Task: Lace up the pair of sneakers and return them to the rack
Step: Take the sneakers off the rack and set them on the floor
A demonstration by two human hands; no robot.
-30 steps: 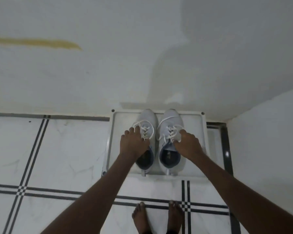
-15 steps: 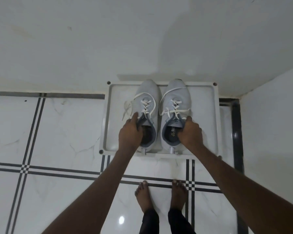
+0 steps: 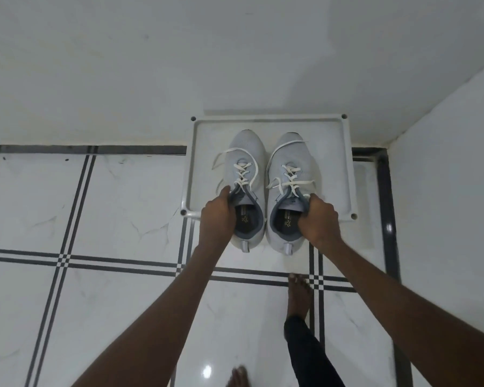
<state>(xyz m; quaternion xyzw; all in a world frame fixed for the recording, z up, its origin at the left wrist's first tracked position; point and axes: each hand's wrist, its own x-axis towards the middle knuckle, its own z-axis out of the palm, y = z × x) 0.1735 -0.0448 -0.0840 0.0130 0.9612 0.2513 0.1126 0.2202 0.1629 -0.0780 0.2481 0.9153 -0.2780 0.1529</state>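
Two pale grey sneakers side by side, toes toward the far wall, heels hanging over the near edge of the white rack (image 3: 347, 169). Left hand (image 3: 217, 216) grips the left sneaker (image 3: 246, 152) at its collar, fingers curled closed on it. Right hand (image 3: 319, 219) clamps the right sneaker (image 3: 289, 152) collar likewise. White laces threaded, ends loose. Bare foot (image 3: 298, 291) on tiled floor (image 3: 109, 205), near side.

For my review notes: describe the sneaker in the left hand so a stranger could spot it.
A white tray-like rack sits on the tiled floor in the wall corner. Two pale grey sneakers overlap it; the left sneaker is farther from the side wall, gripped by the left hand.
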